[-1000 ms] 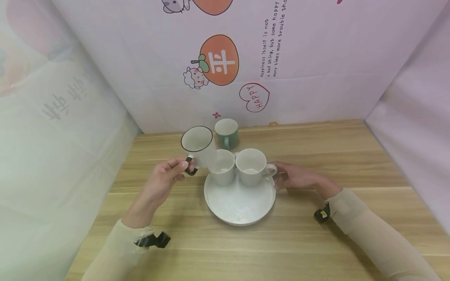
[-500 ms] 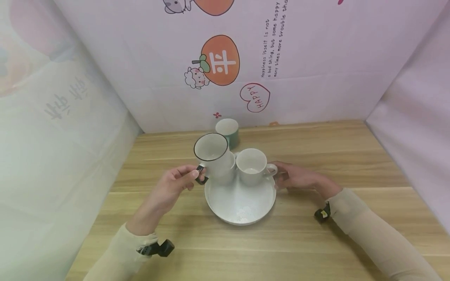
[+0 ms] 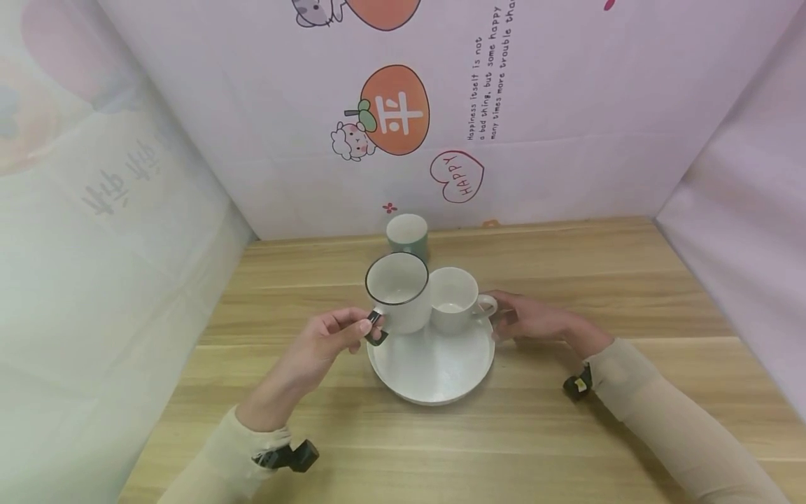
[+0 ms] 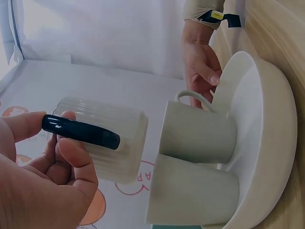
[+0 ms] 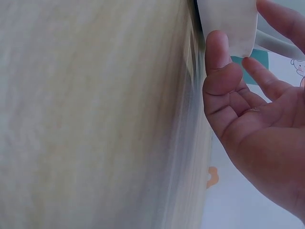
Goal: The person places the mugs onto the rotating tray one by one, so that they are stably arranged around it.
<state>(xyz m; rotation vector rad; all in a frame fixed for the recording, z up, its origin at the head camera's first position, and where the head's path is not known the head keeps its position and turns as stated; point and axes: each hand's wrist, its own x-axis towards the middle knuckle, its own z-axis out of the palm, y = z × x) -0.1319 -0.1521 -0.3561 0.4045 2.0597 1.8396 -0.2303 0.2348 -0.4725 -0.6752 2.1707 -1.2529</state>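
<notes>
– Mug [image 3: 406, 315], white w/ black rim: where's it at & who's got it?
– L hand [image 3: 317, 350]. Thumb & fingers clamp its black handle [image 4: 81, 131], which points L and near. Mug's approx upright, up in the air over the far L part of the round white tray [image 3: 434, 378].
– Touching the cups?
– No, L wrist view shows a gap btwn it & both. Two plain white cups stand upright on the tray's far side, side by side: R cup [image 3: 450, 318], its loop handle [image 3: 493, 308] out to the R, & L cup [image 4: 193, 191], hidden behind the mug in the head view.
– R hand [image 3: 527, 318]?
– At the tray's R edge, just beside R cup's loop handle. Fingers touch the tray wall; can't tell if they pinch it.
– Anything else?
– Green cup [image 3: 408, 243], white inside, on the wood table [image 3: 504, 441] beyond the tray, near the far backdrop [image 3: 567, 105]. Beige sleeves [image 3: 680, 427] on both arms, w/ a small black device [image 3: 576, 386] at each wrist.
</notes>
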